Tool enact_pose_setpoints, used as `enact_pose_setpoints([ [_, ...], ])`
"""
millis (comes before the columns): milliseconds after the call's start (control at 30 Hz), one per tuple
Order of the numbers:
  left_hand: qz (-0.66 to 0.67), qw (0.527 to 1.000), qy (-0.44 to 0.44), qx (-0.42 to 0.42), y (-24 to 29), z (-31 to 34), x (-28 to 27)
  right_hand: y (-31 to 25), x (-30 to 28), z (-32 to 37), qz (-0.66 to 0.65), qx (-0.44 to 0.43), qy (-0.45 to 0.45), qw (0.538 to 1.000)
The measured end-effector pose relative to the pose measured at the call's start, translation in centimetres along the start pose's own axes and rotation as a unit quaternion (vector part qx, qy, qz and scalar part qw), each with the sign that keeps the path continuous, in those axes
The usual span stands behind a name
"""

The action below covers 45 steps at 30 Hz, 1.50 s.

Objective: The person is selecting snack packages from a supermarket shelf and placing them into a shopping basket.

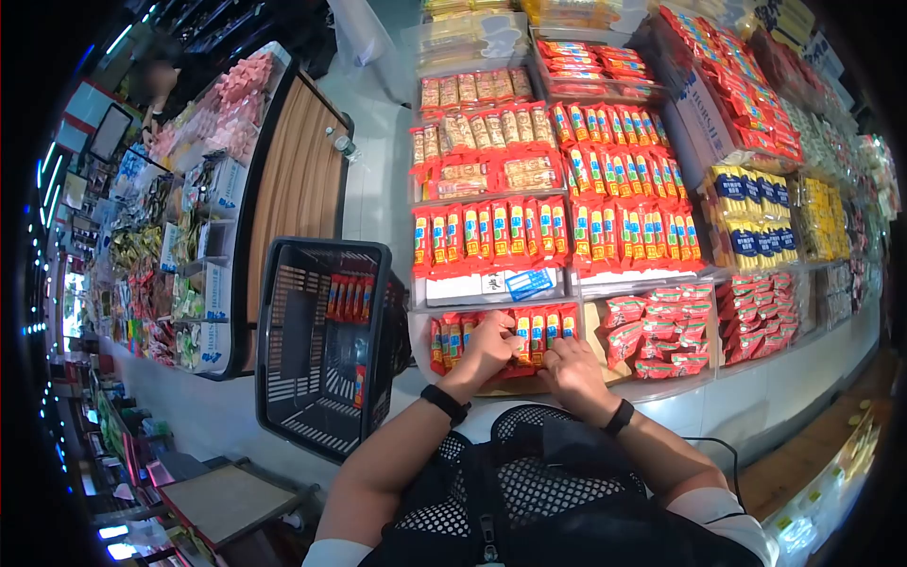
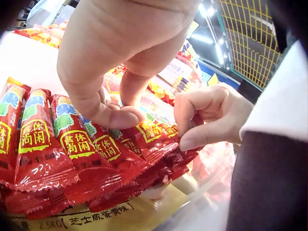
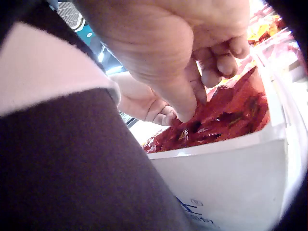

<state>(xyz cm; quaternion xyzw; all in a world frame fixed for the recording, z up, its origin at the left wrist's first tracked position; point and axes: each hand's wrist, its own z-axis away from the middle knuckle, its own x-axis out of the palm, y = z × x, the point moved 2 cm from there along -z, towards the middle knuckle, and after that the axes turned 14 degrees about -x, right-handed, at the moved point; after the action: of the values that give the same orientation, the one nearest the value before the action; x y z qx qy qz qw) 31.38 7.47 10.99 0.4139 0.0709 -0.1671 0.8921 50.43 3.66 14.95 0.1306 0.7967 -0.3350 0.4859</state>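
at the counter's (image 1: 770, 406) near edge, by its left corner, the right hand (image 1: 576, 373) works at the right end of a tight set of red packets (image 1: 539, 335). its grip is drawn together: in the left wrist view, thumb and forefinger pinch the crimped end of a packet. the left hand (image 1: 485, 345) bends down over the middle of the set, and its grip also looks closed, thumb and fingertip meeting on a wrapper.

each packet should be light, an easy lift for two fingers. the film looks slick and a little loose, so it may slide against its neighbours; what is inside could be a brittle stick, though that is hidden. the flat crimped end seems the safest place to pinch, and squeezing the middle risks cracking it.

they are glossy red and slim, with serrated ends, a yellow-framed panel of characters and a blue-green patch above it. they stand leaning side by side, and a yellow printed panel (image 2: 144, 209) shows below their lower ends.

just off the counter's left edge is a dark basket (image 1: 326, 248) with some wrapped snacks (image 1: 350, 298) inside. right of the set, along the near edge, lie small pink-red pouches (image 1: 657, 331). farther back, more red-wrapped rows (image 1: 489, 231) climb toward the far edge; across the aisle is a wood-sided stand (image 1: 298, 161).
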Motion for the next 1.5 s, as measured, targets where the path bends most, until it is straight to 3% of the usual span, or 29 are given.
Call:
enact_pose_setpoints([
  [100, 0.016, 1.000, -0.015, -0.001, 0.1, 0.1, -0.4, -0.3, -1.4, -0.6, -0.013, 0.015, 0.021, 1.000],
  [167, 0.017, 0.999, -0.045, -0.019, -0.2, 0.1, -0.9, 0.2, -2.4, -0.7, -0.029, 0.089, 0.014, 0.995],
  [200, 0.021, 0.999, -0.045, -0.019, -0.6, -0.1, -1.2, 0.8, -2.2, -0.4, -0.012, 0.092, 0.056, 0.994],
  [267, -0.001, 0.997, -0.069, 0.037, -1.5, -0.3, -2.2, 1.5, -2.5, 0.3, 0.013, 0.139, 0.049, 0.989],
  [300, 0.004, 0.997, -0.070, 0.037, -1.2, 0.3, -3.0, 1.9, -2.8, 0.6, 0.036, 0.186, 0.047, 0.981],
  [367, 0.109, 0.986, -0.123, -0.032, -0.3, 1.7, -4.8, 2.8, -2.8, 1.4, 0.046, 0.201, 0.022, 0.978],
  [500, 0.101, 0.990, -0.093, 0.008, -1.2, 1.9, -7.3, 2.4, -2.6, 1.1, 0.050, 0.251, -0.041, 0.966],
  [567, 0.110, 0.991, -0.065, 0.021, -1.7, 2.6, -9.8, 1.2, -3.1, -0.8, 0.061, 0.163, -0.008, 0.985],
  [633, 0.164, 0.984, -0.068, -0.005, -1.7, 3.3, -11.3, 0.6, -3.5, -1.8, 0.052, 0.174, -0.037, 0.983],
  [733, 0.193, 0.979, -0.058, 0.015, -2.4, 3.1, -12.1, -2.0, -2.0, -4.9, -0.027, -0.018, -0.101, 0.994],
  [767, 0.191, 0.979, -0.048, 0.042, -2.6, 3.1, -12.3, -2.1, -1.4, -5.0, -0.027, -0.020, -0.105, 0.994],
  [833, 0.069, 0.996, -0.053, 0.004, -0.9, 3.7, -11.3, -2.3, -0.5, -5.2, -0.021, -0.060, -0.166, 0.984],
  [867, 0.075, 0.990, -0.081, 0.086, -0.6, 3.8, -10.4, -2.4, -0.3, -5.3, -0.019, -0.050, -0.192, 0.980],
  [900, 0.050, 0.994, -0.082, 0.060, -0.2, 3.9, -10.2, -2.2, -0.4, -5.0, -0.019, -0.050, -0.192, 0.980],
  [967, -0.119, 0.950, -0.005, 0.287, -1.0, 3.1, -6.5, -1.9, 0.1, -4.8, 0.006, -0.041, -0.210, 0.977],
  [1167, -0.148, 0.948, -0.029, 0.280, -0.3, 2.1, -1.7, -1.3, 0.9, -2.6, 0.064, -0.037, -0.187, 0.980],
  [1233, -0.154, 0.942, -0.030, 0.297, 0.3, 1.9, -1.6, -1.4, 0.5, -2.7, 0.062, -0.037, -0.158, 0.985],
  [1300, -0.180, 0.950, -0.013, 0.254, 0.4, 1.8, -1.4, -1.5, 0.4, -2.1, 0.076, -0.043, -0.093, 0.992],
  [1500, -0.188, 0.949, 0.023, 0.252, 0.9, 2.5, -0.3, -1.1, 0.0, -1.6, 0.057, -0.052, -0.038, 0.996],
])
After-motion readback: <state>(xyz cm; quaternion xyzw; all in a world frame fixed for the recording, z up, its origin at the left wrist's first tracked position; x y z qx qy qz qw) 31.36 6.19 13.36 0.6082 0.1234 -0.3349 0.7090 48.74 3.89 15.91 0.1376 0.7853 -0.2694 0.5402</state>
